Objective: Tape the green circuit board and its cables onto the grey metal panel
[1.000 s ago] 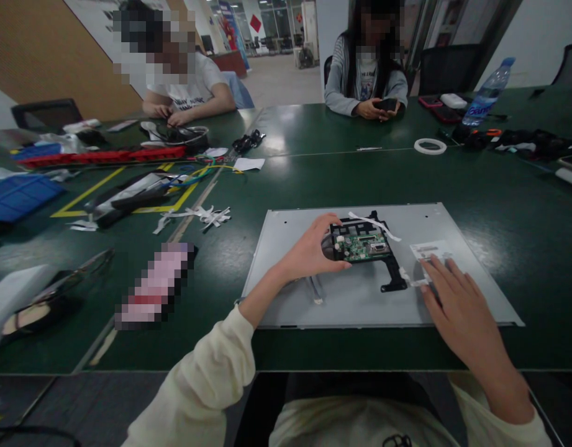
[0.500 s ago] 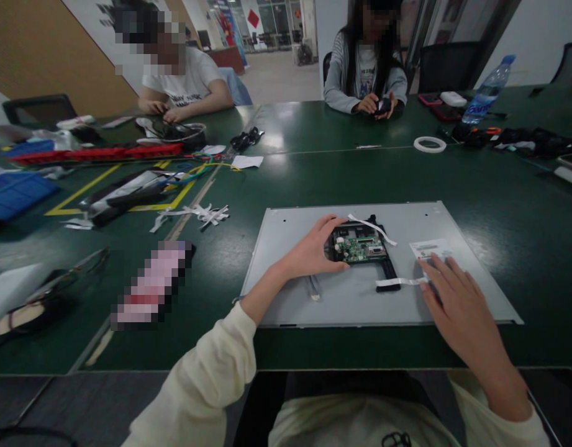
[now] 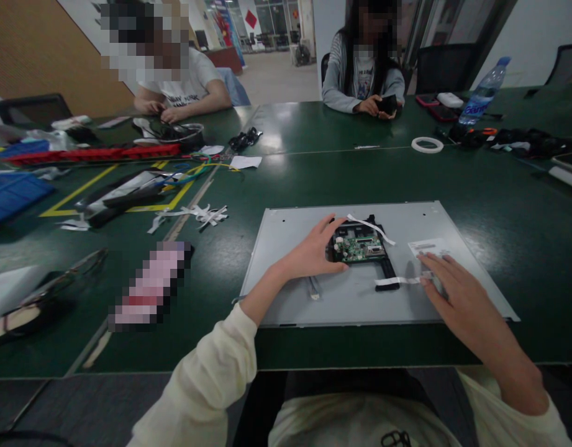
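A grey metal panel lies flat on the green table in front of me. Near its middle sits a green circuit board in a black plastic bracket, with a white ribbon strip across the top. My left hand curves around the board's left edge, thumb under it and fingers on top. My right hand rests flat on the panel, fingers spread, fingertips touching a white flat cable and a white label.
Two other people sit across the table, one holding a phone. A tape roll, water bottle, red strip, blue tray, loose wires and white scraps lie around. The table's near edge runs just below the panel.
The black bracket with the board has turned and settled square on the panel. The white cable now lies flat beside my right fingertips. Both hands have barely moved.
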Demonstrator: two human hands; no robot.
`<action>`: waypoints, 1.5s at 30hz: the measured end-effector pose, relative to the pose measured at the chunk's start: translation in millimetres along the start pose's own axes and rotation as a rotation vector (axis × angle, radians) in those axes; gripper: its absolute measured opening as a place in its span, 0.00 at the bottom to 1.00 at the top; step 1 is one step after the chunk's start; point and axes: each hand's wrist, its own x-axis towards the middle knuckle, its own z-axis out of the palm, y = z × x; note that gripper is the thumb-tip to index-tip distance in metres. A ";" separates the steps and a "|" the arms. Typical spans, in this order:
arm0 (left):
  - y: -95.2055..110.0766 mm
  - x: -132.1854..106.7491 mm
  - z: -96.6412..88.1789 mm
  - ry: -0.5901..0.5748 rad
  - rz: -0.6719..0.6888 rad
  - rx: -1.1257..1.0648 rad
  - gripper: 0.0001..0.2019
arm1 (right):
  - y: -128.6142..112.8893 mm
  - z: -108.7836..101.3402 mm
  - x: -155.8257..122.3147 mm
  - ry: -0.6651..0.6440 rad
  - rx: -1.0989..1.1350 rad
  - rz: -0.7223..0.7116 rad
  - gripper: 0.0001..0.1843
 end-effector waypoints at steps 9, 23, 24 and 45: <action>1.7 2.5 -1.1 -0.001 0.053 -0.007 0.46 | -20.1 -7.1 46.4 -0.067 0.168 -0.093 0.25; 7.9 1.2 -1.7 -0.016 0.041 0.139 0.47 | -19.6 8.6 46.8 -0.027 0.210 -0.128 0.27; 10.0 3.0 -3.2 -0.020 0.037 0.165 0.45 | -19.3 8.9 46.7 -0.025 0.213 -0.122 0.28; 4.9 56.7 15.1 0.012 0.060 0.543 0.22 | -23.9 7.5 47.6 -0.077 -0.042 -0.215 0.26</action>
